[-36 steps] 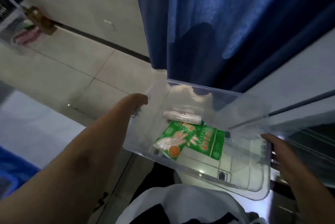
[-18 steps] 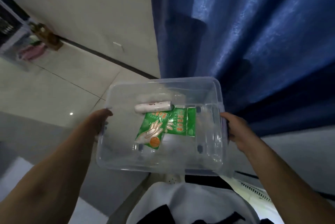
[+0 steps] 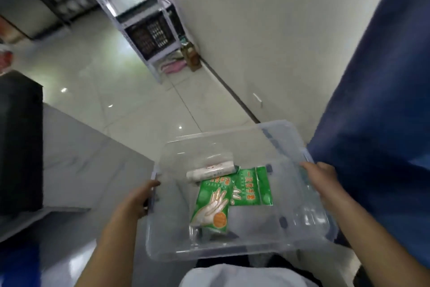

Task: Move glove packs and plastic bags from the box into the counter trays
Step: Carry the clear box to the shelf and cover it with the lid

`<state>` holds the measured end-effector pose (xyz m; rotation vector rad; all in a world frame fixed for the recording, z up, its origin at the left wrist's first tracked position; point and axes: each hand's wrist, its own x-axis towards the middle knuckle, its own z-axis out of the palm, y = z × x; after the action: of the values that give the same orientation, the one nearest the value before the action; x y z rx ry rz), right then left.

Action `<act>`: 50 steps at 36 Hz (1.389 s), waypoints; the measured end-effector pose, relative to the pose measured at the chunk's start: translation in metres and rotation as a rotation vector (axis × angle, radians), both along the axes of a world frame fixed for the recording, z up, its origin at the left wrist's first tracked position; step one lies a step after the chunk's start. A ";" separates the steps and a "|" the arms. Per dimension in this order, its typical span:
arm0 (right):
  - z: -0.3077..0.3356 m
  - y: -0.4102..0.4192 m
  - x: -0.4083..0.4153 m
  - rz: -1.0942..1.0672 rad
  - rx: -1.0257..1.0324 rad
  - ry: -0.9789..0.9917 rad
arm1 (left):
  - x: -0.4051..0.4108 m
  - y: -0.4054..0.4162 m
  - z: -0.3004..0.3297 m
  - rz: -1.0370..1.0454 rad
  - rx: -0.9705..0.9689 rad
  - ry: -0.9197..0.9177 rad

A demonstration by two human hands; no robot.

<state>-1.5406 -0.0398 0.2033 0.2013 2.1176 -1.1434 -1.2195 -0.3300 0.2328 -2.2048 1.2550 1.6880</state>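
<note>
A clear plastic box (image 3: 267,243) is held in the air in front of me. My left hand (image 3: 137,200) grips its left rim and my right hand (image 3: 322,181) grips its right rim. Inside lie two green glove packs: one (image 3: 213,205) printed with a hand and an orange dot, and another (image 3: 253,186) partly under it to the right. A white roll of plastic bags (image 3: 210,170) lies just beyond the packs.
A grey counter (image 3: 76,170) with a black appliance (image 3: 19,142) stands at left. A blue curtain (image 3: 377,124) hangs at right against a white wall. A metal shelf rack (image 3: 149,26) stands far down the tiled floor.
The view has swung left from the curtain toward the room and counter. The box stays held in both hands, now seen lower and right of centre.
</note>
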 end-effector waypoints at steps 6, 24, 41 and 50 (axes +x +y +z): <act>0.021 -0.122 -0.058 0.097 -0.017 0.079 | -0.019 -0.077 0.004 0.289 -0.098 0.131; 0.102 -0.499 -0.152 0.032 -0.152 0.154 | -0.094 -0.410 0.039 0.337 -0.140 0.311; 0.063 -0.969 -0.169 0.286 -0.295 -0.035 | -0.066 -0.758 0.029 0.575 -0.113 0.184; 0.064 -1.243 -0.099 0.630 -0.240 -0.176 | 0.030 -0.890 0.035 0.853 -0.134 0.148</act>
<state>-1.6396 -1.2827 0.2671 -0.4336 1.6848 -0.9369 -1.1893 -1.2201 0.2682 -2.9983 0.4317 2.0761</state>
